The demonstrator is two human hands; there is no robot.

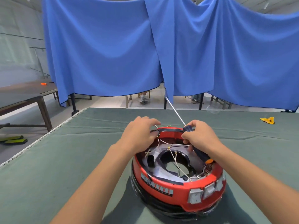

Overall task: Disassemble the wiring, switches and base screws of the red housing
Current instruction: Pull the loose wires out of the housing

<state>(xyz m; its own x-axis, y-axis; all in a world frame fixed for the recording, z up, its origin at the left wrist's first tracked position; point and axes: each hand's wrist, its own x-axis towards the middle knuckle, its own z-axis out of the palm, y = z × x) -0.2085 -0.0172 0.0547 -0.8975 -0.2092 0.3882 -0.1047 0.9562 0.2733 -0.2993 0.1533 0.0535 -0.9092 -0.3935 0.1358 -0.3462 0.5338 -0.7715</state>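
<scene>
Housing: round red plastic housing (pixel 178 188) with a black underside, open side up on the green cloth-covered table (pixel 80 159), close in front of the person, under both hands.
Left hand: left hand (pixel 139 135) at the far rim, fingers curled on the thin white wiring (pixel 174 157) where it meets the rim; whether it truly pinches a lead is hard to tell, fingertips hidden.
Right hand: right hand (pixel 200 138) wrapped around the dark blue-handled, orange-capped screwdriver (pixel 199 151); the steel shaft points up and away from the grip, tip off the work.
Wiring: slack strands cross the open centre below both hands, ending in small brass terminals; likely soft, light, easily torn at the crimps. Best taken at the terminal, not mid-strand.
Switches: three grey rocker switches (pixel 208 189) in the near wall, on the side opposite the grips; probably clip-in, stiff, plastic tabs brittle.
Handling: shell looks rigid and fairly light, smooth rim possibly slippery; steady it by the rim.
Risk: the held driver crowds the right fingers; a snagged lead is likely.
Base screws: not visible from here.
</scene>
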